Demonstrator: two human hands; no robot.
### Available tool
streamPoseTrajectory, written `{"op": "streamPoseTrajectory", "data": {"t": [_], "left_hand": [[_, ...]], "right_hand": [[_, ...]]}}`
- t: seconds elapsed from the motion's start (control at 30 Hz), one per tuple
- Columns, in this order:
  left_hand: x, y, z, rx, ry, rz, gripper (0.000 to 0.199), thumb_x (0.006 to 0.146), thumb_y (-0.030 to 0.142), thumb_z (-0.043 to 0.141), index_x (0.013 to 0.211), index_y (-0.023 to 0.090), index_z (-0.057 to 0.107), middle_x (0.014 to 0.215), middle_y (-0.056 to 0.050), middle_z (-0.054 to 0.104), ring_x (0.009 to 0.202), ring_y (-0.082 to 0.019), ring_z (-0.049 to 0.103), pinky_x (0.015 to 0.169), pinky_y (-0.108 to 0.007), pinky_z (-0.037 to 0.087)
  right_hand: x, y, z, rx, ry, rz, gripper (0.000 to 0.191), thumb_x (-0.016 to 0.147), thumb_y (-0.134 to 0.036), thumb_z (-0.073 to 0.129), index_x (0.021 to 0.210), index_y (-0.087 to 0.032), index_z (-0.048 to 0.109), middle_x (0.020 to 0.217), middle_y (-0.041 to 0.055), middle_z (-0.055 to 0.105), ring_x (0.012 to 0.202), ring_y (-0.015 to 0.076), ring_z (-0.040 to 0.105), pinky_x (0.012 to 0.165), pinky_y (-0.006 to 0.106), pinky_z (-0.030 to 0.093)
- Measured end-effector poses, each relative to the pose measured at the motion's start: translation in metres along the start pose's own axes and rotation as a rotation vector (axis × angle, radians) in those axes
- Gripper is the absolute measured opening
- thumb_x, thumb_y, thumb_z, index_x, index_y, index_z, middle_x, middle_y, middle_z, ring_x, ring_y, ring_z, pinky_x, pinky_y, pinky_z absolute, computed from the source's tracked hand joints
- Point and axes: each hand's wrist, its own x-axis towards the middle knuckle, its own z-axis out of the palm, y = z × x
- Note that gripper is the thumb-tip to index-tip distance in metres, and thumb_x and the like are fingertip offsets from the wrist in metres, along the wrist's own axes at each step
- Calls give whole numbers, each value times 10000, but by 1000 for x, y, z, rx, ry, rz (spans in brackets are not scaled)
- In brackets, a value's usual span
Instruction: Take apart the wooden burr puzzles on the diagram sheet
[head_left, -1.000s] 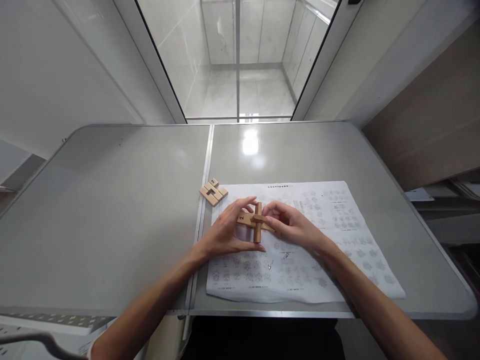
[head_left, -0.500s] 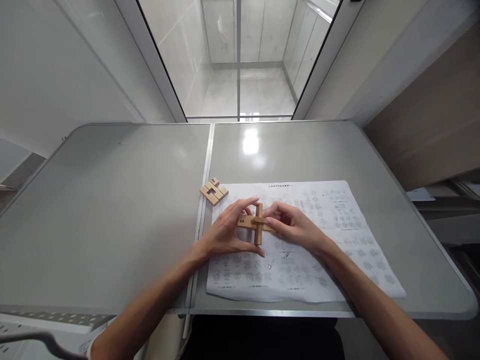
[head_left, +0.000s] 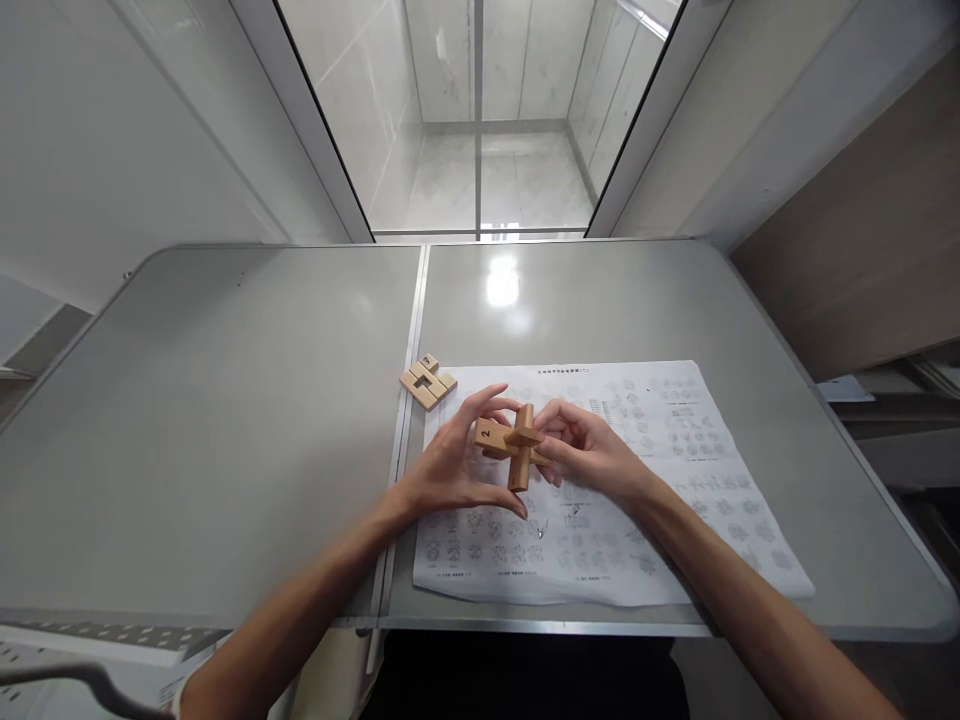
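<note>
A wooden interlocking burr puzzle (head_left: 519, 440), several crossed bars with a "2" on one end, is held a little above a printed sheet. My right hand (head_left: 589, 450) grips it from the right, with thumb and fingers closed on its right end. My left hand (head_left: 457, 460) is curved around its left side, thumb and index finger spread wide apart. The thumb stands clear of the bars; whether the other fingers touch behind them I cannot tell. Farther off to the left lies a flat wooden piece group (head_left: 428, 383) marked "3", with a square gap in its middle.
The printed sheet (head_left: 705, 480) of small puzzle diagrams lies under my hands. A metal seam (head_left: 397, 470) crosses the grey table (head_left: 247, 420) left of it. Beyond the far edge stands a glass door (head_left: 480, 190); wooden shelving (head_left: 862, 220) is at the right.
The wooden puzzle has tilted and turned in my right hand, so more of its side shows. My left index finger has moved off the top of the upright bar.
</note>
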Motion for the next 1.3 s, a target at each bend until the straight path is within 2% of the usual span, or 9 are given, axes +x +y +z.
{"op": "streamPoseTrajectory", "data": {"t": [0.17,0.33,0.5,0.63,0.77,0.93,1.1,1.2,1.3], "left_hand": [[-2,1,-1,-146,12,-126,1230,635,572,1008,1638,328,339,1439,-151,621,1130,-319,718,890,-412,613],[-1,1,-1,-172,-18,-158,1204,627,547,1018,1623,316,381,1425,-152,639,1242,-358,692,1055,-489,576],[2,4,-1,-180,-19,-173,1242,571,497,1053,1611,306,400,1388,-144,661,1230,-360,705,1067,-510,582],[2,5,0,-210,-17,-201,1319,566,443,1068,1647,301,324,1420,-164,651,1298,-371,680,1136,-530,545],[0,2,2,-278,-24,-222,1442,541,403,1082,1690,327,214,1455,-191,629,1284,-380,701,1089,-515,582],[-1,0,2,-257,-10,-211,1448,484,373,1099,1672,350,271,1431,-171,652,1241,-370,725,1086,-504,582],[-1,-2,1,-279,4,-159,1430,488,407,1094,1667,353,286,1426,-156,647,1173,-342,750,1042,-476,606],[-1,-2,0,-269,-15,-157,1346,553,483,1066,1657,341,309,1442,-161,645,1191,-344,745,1076,-486,584],[0,0,-2,-265,-37,-173,1026,771,660,892,1610,315,412,1469,-160,647,1244,-347,724,1101,-493,567]], "right_hand": [[2,3,-4,126,-119,-2,326,995,-416,794,1166,-227,591,753,-30,707,623,145,691,613,294,570],[2,6,-7,161,-147,48,407,974,-464,812,1127,-241,508,741,-33,730,523,129,670,519,247,520],[3,4,-6,141,-132,70,391,975,-458,811,1084,-238,507,721,-41,720,534,131,681,521,241,515],[2,1,-5,134,-125,69,350,988,-429,803,1080,-227,531,699,-46,717,529,121,670,531,241,510],[2,-1,-4,111,-113,59,339,990,-446,793,1065,-226,547,676,-46,710,525,126,663,525,245,503],[1,-3,-3,93,-97,56,340,977,-445,807,1045,-229,553,685,-39,717,521,127,658,532,254,513],[1,-2,-2,89,-77,63,304,981,-411,806,1037,-233,566,688,-34,723,521,130,659,523,252,508],[1,0,-3,96,-89,50,279,989,-383,800,1041,-230,572,692,-34,724,524,127,662,520,246,509],[1,2,-3,116,-75,29,269,994,-365,795,1063,-231,573,714,-34,725,529,124,661,536,255,527]]}}
